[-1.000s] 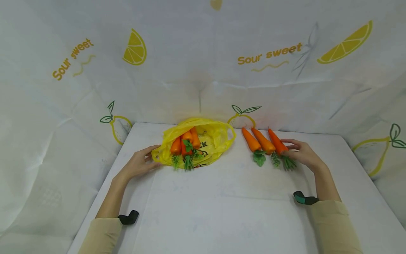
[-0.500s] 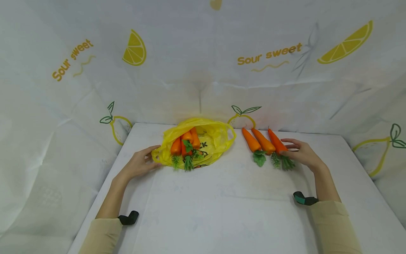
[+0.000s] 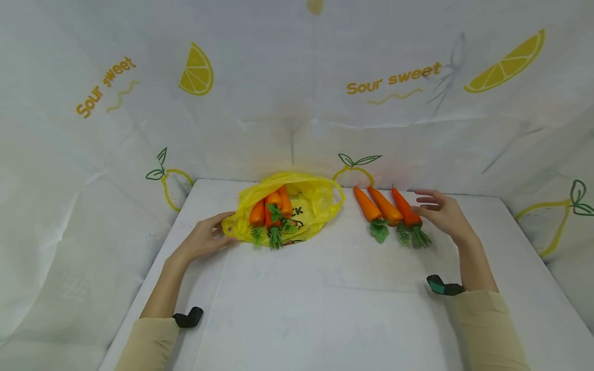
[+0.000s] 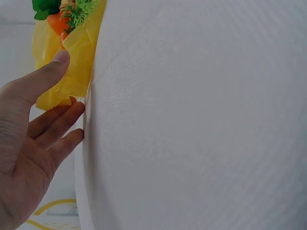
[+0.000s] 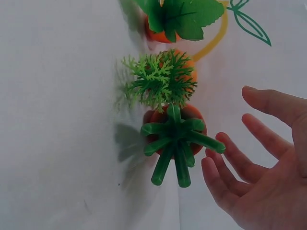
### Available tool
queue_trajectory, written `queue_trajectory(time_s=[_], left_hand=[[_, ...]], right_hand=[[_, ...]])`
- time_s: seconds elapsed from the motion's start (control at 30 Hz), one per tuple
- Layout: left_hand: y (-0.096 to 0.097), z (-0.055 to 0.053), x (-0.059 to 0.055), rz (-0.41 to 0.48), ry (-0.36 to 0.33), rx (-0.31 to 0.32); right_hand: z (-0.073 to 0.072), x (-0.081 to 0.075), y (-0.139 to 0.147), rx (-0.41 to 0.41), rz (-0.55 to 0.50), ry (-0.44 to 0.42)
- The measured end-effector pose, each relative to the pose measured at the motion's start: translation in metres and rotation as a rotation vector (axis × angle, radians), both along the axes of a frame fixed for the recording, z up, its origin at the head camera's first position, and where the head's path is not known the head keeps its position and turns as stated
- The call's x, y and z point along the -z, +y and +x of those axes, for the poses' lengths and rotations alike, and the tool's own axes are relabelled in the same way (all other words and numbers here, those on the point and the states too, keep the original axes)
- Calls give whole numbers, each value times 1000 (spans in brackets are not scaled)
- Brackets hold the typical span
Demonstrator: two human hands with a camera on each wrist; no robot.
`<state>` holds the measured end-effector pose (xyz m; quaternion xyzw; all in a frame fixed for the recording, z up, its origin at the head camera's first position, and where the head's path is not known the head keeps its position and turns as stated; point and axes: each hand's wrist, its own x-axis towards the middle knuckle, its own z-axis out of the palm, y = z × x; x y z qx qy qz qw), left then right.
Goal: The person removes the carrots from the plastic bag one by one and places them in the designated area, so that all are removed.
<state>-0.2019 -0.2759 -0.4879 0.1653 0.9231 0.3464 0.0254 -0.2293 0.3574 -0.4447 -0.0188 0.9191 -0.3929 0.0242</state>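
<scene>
A yellow plastic bag lies on its side at the back left, its mouth facing the front. Several carrots with green tops sit inside it. My left hand touches the bag's left edge, fingers loosely bent; in the left wrist view the thumb overlaps the yellow plastic. To the right lie three more carrots side by side: a left one, a middle one and a right one. Beside the right carrot my right hand hovers with spread fingers, holding nothing; its stubby green stems face the wrist camera.
The white table carries everything. A white cloth backdrop with lemon prints rises right behind the bag and carrots, and also along both sides.
My right hand has let go of the right carrot and lifted slightly back and away from it. That carrot's end shows uncovered now. The left hand and the bag have stayed put.
</scene>
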Motion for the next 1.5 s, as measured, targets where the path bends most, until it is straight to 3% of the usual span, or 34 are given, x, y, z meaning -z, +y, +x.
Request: queue_trajectory(time_s=[0.3, 0.77, 1.07, 1.27, 1.5], left_hand=[[-1, 0, 2, -1, -5, -2], [1, 0, 2, -1, 20, -1], [0, 0, 1, -8, 22, -3], [-1, -1, 1, -12, 20, -1], [-1, -1, 2, -3, 14, 4]], right_hand=[[-2, -10, -17, -4, -6, 31], [-5, -29, -52, -109, -4, 55], [-5, -43, -81, -169, -43, 114], [-11, -44, -102, -222, -69, 176], [-17, -48, -131, -262, -93, 170]])
